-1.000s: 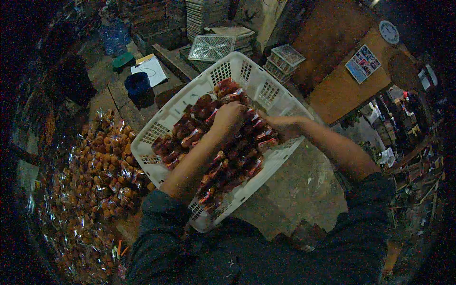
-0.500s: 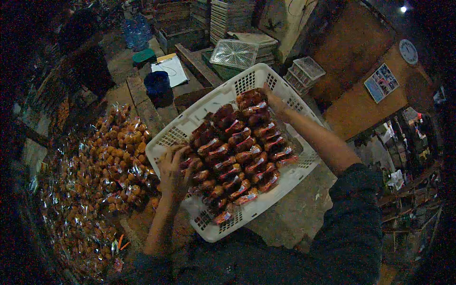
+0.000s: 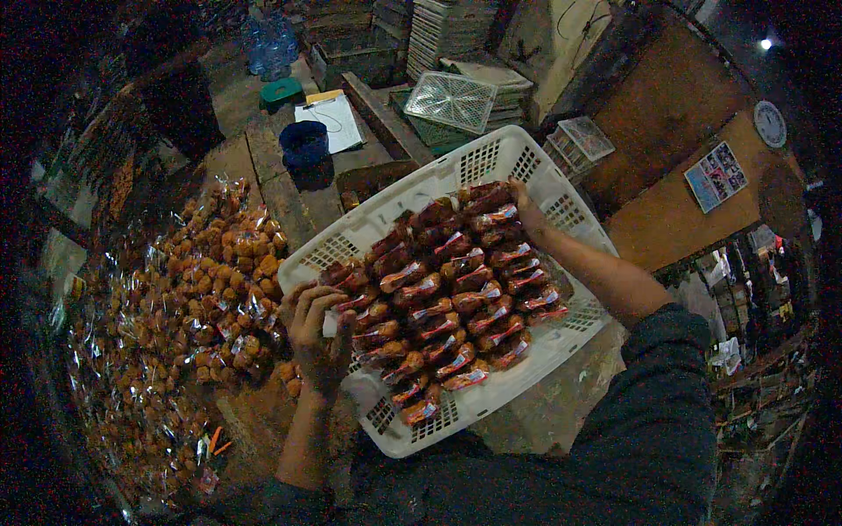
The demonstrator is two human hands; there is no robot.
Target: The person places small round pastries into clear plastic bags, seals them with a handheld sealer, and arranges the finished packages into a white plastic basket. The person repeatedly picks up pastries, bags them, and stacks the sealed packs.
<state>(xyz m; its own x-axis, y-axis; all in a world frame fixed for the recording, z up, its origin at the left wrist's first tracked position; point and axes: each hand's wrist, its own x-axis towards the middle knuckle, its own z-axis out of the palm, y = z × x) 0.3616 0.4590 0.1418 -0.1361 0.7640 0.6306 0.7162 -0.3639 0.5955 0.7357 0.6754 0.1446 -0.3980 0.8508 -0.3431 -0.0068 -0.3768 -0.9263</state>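
A white plastic basket (image 3: pixel 517 386) with slotted corners sits tilted across the view in front of me. Several rows of brown, round snacks in clear packets with red-and-white labels (image 3: pixel 456 298) fill it, packed side by side. At the basket's left side my left hand (image 3: pixel 317 337) curls its fingers over the rim, thumb apart, beside the row ends. My right hand (image 3: pixel 533 217) reaches over the right side and lies with stretched fingers against the far-right packets; part of it is hidden.
A large heap of clear-wrapped round snacks (image 3: pixel 237 272) lies at the left. Beyond the basket are a dark blue tub (image 3: pixel 303 143), a sheet of paper (image 3: pixel 338 121), a green object (image 3: pixel 281 93) and stacked crates (image 3: pixel 447 39). A small white rack (image 3: pixel 579 145) stands at the right.
My left hand has shifted from the packets back to the basket's left rim. My right hand stays by the far-right packets. The whole view has moved slightly.
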